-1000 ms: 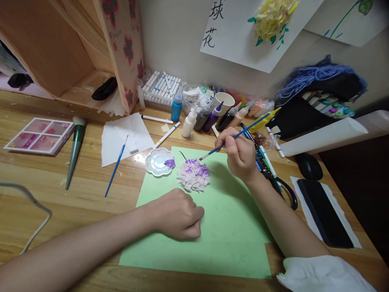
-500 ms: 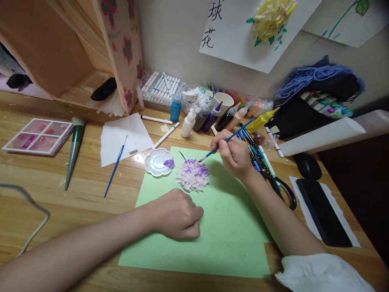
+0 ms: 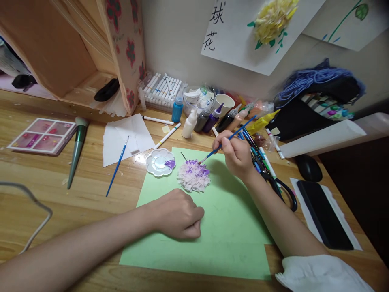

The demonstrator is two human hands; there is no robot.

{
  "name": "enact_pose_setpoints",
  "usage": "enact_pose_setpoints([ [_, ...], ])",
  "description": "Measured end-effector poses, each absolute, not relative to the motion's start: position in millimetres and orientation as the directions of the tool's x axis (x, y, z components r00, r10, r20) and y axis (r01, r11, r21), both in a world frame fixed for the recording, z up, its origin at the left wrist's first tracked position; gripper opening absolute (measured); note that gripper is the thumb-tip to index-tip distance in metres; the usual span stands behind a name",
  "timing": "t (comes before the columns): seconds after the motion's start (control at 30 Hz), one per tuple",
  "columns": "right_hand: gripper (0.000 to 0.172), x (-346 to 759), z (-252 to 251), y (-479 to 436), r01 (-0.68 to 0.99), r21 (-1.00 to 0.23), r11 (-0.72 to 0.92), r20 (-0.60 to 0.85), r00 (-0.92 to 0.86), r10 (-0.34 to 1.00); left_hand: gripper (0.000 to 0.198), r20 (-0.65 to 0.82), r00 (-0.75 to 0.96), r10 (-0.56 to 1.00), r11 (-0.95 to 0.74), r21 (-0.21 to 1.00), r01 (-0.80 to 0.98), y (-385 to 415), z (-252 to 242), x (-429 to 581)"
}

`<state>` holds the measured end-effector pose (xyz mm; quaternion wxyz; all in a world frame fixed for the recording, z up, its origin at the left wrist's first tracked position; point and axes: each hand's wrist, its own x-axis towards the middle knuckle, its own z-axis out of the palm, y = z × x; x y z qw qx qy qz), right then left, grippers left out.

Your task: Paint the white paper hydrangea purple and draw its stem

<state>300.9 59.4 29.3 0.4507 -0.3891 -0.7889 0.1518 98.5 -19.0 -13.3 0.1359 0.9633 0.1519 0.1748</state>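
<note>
Right hand (image 3: 236,156) clamped on blue paintbrush (image 3: 226,140), tip touching paper flower (image 3: 193,175). Left hand (image 3: 179,214) fisted, empty, resting on green sheet (image 3: 231,227).

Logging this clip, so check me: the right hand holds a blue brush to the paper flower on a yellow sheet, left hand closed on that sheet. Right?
Not quite: the head view shows the sheet is green, not yellow. The right hand does hold the blue brush to the paper flower, and the left hand rests closed on the sheet.
</note>
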Motion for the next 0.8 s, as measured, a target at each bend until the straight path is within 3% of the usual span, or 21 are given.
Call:
enact_pose_setpoints([
  [0.1,0.037,304,29,61,0.492,-0.563,0.664,0.631,-0.262,0.730,0.009,0.292,0.896,0.336,-0.918,0.315,0.241,-19,-13,98],
  [0.3,0.032,298,36,53,0.373,-0.666,0.646,0.700,0.012,0.714,0.009,0.273,0.900,0.341,-0.913,0.324,0.248,-19,-15,98],
  [0.4,0.022,282,39,44,0.439,-0.614,0.656,0.637,-0.216,0.740,0.009,0.283,0.894,0.348,-0.911,0.326,0.251,-20,-15,99],
  [0.53,0.015,264,36,36,0.462,-0.456,0.761,0.526,-0.550,0.649,0.009,0.285,0.892,0.352,-0.913,0.315,0.259,-21,-16,100],
  [0.67,0.015,258,33,34,0.449,-0.456,0.768,0.496,-0.589,0.638,0.011,0.277,0.893,0.354,-0.911,0.320,0.262,-22,-18,101],
  [0.8,0.016,260,38,33,0.444,-0.449,0.775,0.575,-0.520,0.631,0.012,0.274,0.894,0.354,-0.910,0.322,0.261,-21,-18,100],
])
